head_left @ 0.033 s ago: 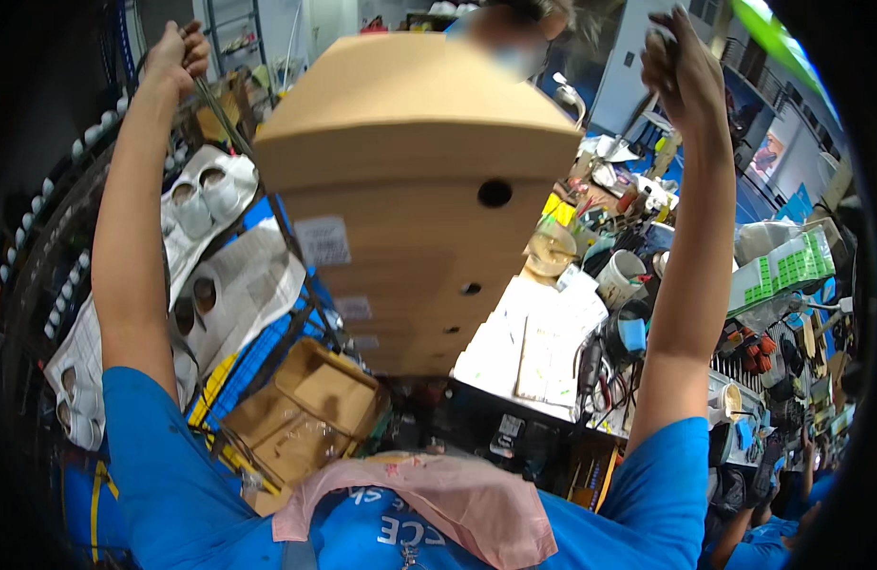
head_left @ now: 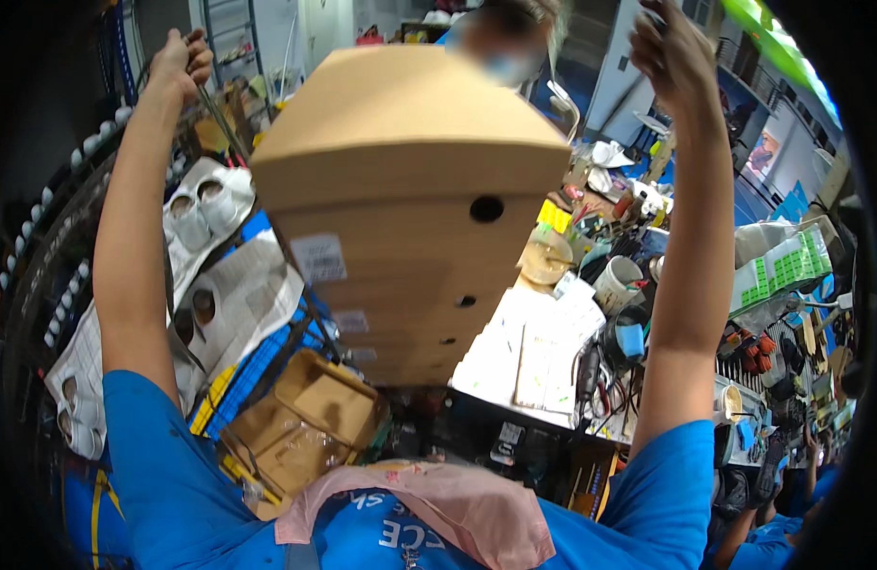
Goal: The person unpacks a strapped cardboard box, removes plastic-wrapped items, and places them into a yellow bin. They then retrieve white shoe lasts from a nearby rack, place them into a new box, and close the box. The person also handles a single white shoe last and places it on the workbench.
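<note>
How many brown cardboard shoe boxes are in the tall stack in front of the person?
5 can be told apart in the brown cardboard shoe box stack: the top one, four below down to the bottom. Seams blur, so the count is uncertain.

One tall stack of cardboard boxes (head_left: 410, 218), one open cardboard box (head_left: 305, 418), two raised hands (head_left: 182, 62).

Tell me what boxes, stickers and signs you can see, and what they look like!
Stack of cardboard boxes: centre, tall, brown, round holes.
White label: rectangular, on a box front.
Open cardboard box: lower left, brown, empty-looking.
Green-and-white packages: right side, stacked.
</note>
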Motion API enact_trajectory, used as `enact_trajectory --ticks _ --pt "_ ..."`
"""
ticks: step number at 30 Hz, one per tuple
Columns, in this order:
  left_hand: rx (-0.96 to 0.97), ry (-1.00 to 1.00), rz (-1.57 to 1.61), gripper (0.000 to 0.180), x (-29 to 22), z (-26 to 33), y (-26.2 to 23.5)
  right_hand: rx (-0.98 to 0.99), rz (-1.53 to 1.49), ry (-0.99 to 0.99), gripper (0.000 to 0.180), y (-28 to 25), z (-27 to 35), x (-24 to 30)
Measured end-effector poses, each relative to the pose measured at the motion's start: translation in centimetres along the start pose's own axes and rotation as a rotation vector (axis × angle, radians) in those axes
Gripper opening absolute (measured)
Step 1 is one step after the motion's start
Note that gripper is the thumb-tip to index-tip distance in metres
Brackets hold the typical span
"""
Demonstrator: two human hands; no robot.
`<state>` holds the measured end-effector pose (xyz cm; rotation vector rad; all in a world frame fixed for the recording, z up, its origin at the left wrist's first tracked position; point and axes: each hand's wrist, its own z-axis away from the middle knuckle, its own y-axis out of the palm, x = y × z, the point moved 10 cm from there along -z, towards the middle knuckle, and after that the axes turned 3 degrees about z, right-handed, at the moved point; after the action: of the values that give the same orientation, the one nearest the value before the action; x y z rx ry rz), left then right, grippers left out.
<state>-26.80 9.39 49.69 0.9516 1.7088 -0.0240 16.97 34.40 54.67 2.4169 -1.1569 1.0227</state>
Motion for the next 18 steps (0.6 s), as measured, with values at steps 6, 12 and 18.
enact_trajectory --ticks 6,12,18 --pt "-0.242 0.145 -0.002 0.048 -3.3 -4.1 1.2 0.346 0.31 -0.021 0.031 12.4 -4.2 -1.2" --pt "0.0 0.316 -0.101 0.046 -7.4 -1.9 9.4 0.503 0.351 0.048 0.032 20.2 -1.4 -5.4" --pt "1.075 0.407 -0.813 0.051 2.8 11.2 30.4 0.661 0.141 -0.067 0.039 24.8 0.4 -5.0"
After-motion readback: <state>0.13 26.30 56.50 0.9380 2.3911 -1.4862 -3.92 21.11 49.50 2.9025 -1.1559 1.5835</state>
